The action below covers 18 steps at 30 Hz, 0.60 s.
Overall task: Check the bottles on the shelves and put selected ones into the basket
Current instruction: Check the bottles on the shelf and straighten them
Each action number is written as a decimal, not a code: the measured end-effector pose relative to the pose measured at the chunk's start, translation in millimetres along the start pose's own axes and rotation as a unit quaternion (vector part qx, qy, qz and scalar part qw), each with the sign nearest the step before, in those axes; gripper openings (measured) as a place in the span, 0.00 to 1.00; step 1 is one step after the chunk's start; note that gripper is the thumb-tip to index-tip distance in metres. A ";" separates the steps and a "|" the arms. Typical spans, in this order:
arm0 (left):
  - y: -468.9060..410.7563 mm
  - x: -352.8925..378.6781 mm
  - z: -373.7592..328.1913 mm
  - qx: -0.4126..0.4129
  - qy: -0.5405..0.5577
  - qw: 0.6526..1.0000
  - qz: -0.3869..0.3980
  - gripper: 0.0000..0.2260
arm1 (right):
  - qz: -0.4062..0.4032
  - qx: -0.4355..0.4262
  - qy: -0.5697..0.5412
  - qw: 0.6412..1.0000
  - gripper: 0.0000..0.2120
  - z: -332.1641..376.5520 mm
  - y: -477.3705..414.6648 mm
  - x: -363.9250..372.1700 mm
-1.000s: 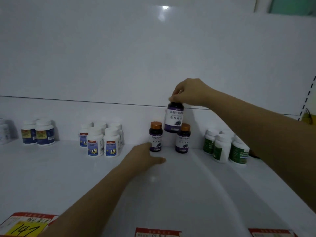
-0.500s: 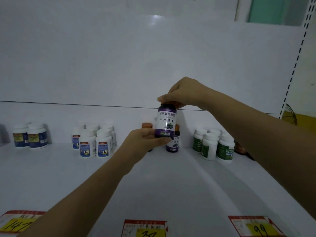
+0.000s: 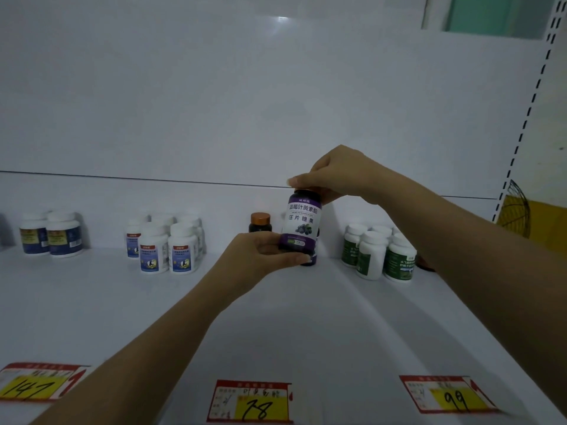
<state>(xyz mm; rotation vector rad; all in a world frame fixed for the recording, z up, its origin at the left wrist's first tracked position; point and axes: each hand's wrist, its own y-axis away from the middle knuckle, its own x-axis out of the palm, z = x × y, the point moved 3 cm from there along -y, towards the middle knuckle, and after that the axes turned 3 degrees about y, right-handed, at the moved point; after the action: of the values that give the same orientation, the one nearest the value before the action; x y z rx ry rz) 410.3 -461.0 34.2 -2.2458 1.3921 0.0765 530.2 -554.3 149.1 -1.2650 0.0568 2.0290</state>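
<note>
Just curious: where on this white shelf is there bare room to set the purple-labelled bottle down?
The front of the white shelf, behind the red-and-yellow price tags, is bare. So is the gap between the navy-labelled white bottles and the blue-labelled white bottles. Crowded: around the orange-capped dark bottle and the green-labelled white bottles.

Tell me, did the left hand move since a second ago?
Yes. The left hand rose from the white shelf, up in front of the orange-capped dark bottle, and grips the purple-labelled dark bottle.
</note>
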 end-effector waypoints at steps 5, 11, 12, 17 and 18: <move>-5.0 -3.9 4.7 0.024 0.008 0.995 -0.092 0.16 | 0.001 -0.036 -0.066 0.997 0.17 3.1 3.3 -2.7; -2.8 -6.1 -6.4 0.114 -0.106 0.961 -0.230 0.20 | 0.025 -0.014 -0.084 0.996 0.17 7.9 2.9 -7.9; -2.7 -4.7 -6.6 0.118 -0.112 0.959 -0.234 0.21 | 0.014 -0.010 -0.093 0.995 0.16 8.1 2.0 -8.8; -6.4 -7.1 -11.4 -0.006 0.003 0.993 -0.115 0.21 | 0.023 -0.053 -0.146 0.988 0.10 11.8 3.8 -16.7; -6.0 -8.4 -14.4 -0.019 0.027 0.996 -0.081 0.19 | 0.030 -0.066 -0.151 0.986 0.09 12.4 4.5 -18.3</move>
<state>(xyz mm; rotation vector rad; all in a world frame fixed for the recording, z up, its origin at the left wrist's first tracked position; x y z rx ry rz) 408.5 -458.2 51.6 -2.3995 1.2408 -0.0127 522.6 -562.8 168.6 -1.0299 -0.1881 2.2874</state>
